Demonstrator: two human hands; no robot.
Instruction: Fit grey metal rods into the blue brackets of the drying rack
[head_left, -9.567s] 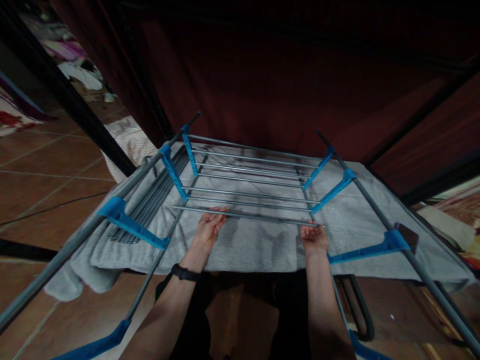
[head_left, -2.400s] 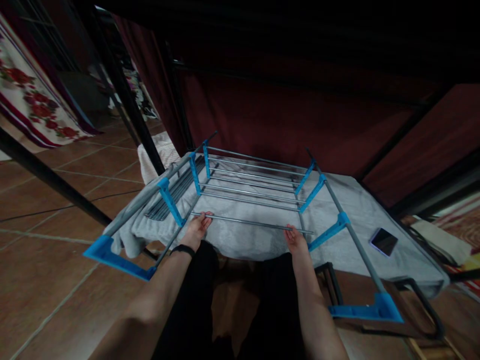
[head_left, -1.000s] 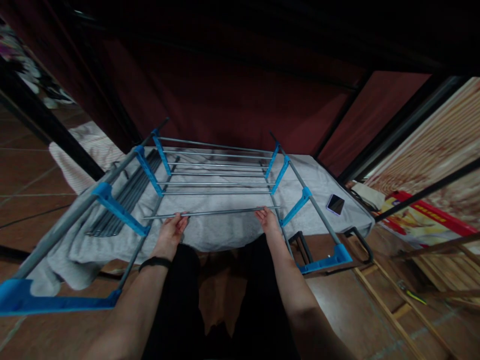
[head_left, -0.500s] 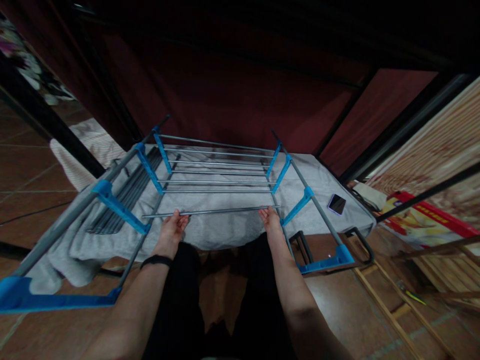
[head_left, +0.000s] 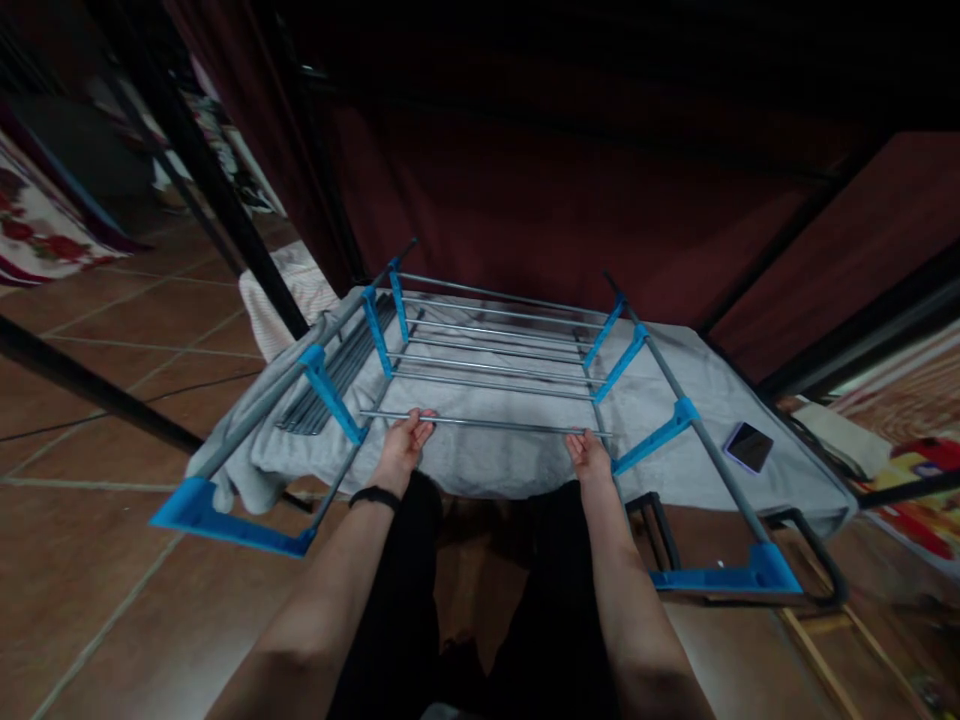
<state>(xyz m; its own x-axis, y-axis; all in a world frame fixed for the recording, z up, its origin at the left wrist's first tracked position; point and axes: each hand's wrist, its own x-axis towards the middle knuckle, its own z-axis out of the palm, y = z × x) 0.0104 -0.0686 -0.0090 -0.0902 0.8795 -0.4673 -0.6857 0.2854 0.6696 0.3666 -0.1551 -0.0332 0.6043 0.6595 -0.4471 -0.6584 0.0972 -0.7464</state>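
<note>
Between my two hands a thin grey metal rod (head_left: 495, 425) lies level, crossing the front half of a rack frame. My left hand (head_left: 406, 440) grips it near its left end, and my right hand (head_left: 588, 453) holds it close to its right end. The rack has grey side poles (head_left: 259, 410) joined by blue plastic brackets (head_left: 330, 396). Farther back, several metal rods (head_left: 487, 353) span the two sides between the brackets. The held rod's left end is just beside a blue bracket's lower end; whether it touches is unclear.
Several loose grey rods (head_left: 330, 385) lie bundled on the grey cloth (head_left: 480, 470) at the left. A phone (head_left: 748, 447) rests on the cloth at the right. A brown board with black handles (head_left: 814, 555) and a wooden ladder-like frame (head_left: 825, 650) are at the lower right.
The view has swung to the left, so everything appears farther right. The rod's left end has come up slightly relative to its right end; both hands still hold it.
</note>
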